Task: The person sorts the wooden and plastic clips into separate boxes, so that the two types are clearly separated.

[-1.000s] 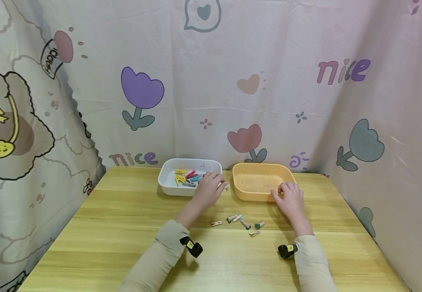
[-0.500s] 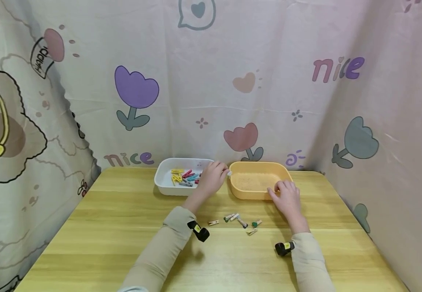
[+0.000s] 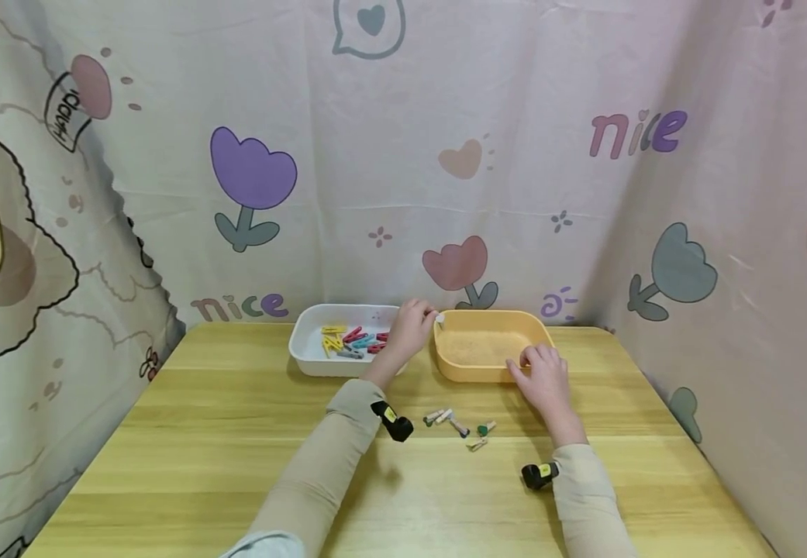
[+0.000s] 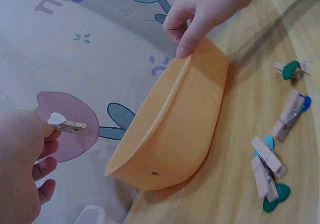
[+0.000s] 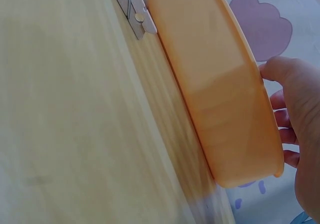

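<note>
Head view shows two containers side by side on the table: white tub w/ yellow clips, red, blue and grey clips lying on its floor, its R end partly hidden behind the L hand; orange tub stands just to the right. L hand pinches a small wooden clip betw. thumb and index finger — grip is closed on it, other fingers loosely bent. Clip's white heart sits at the fingertips, bare wooden end points away from hand; it is held in the air near the L end of orange tub. R hand grips front rim of orange tub near its R end, thumb outside, fingers inside. More wooden clips, some w/ green or blue pieces, lie on table in front.
</note>
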`<state>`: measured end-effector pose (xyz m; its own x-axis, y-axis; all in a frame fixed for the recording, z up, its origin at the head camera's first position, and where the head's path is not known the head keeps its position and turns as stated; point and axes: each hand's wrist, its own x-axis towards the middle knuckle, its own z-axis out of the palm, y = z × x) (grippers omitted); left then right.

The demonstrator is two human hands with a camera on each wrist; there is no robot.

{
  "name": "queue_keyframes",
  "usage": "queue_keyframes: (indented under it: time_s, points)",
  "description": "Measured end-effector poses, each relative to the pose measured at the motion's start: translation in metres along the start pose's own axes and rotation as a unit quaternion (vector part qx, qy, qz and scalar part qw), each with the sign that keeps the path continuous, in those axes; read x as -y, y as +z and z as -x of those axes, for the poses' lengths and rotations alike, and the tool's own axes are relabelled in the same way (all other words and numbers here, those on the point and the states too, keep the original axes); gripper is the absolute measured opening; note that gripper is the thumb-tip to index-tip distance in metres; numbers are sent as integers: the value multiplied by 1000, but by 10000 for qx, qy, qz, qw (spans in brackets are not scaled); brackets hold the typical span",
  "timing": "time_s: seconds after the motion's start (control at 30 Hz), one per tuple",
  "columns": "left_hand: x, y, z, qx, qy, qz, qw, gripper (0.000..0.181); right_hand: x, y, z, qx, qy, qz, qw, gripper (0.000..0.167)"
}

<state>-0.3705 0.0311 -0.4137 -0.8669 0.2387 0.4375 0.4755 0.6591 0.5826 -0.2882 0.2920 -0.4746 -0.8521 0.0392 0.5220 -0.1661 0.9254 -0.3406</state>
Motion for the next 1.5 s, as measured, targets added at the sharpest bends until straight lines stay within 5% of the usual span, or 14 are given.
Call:
queue_keyframes:
  time_s: [0.23, 0.4, 0.67, 1.5]
  points:
    - [2, 13, -17, -87, -449, 623, 9970, 19, -1, -1, 0, 23, 79, -10, 10000, 30]
    - [1, 18, -25, -34, -925, 746, 9929, 21, -1, 0, 1, -20, 35, 15, 10000, 29]
    - [5, 28, -35, -186, -1252, 847, 9883, 20, 0, 3, -1, 19, 51, -21, 10000, 30]
    - [10, 59, -39, -300, -1068, -85, 9938, 21, 2, 1, -1, 98, 171, 18, 9998, 30]
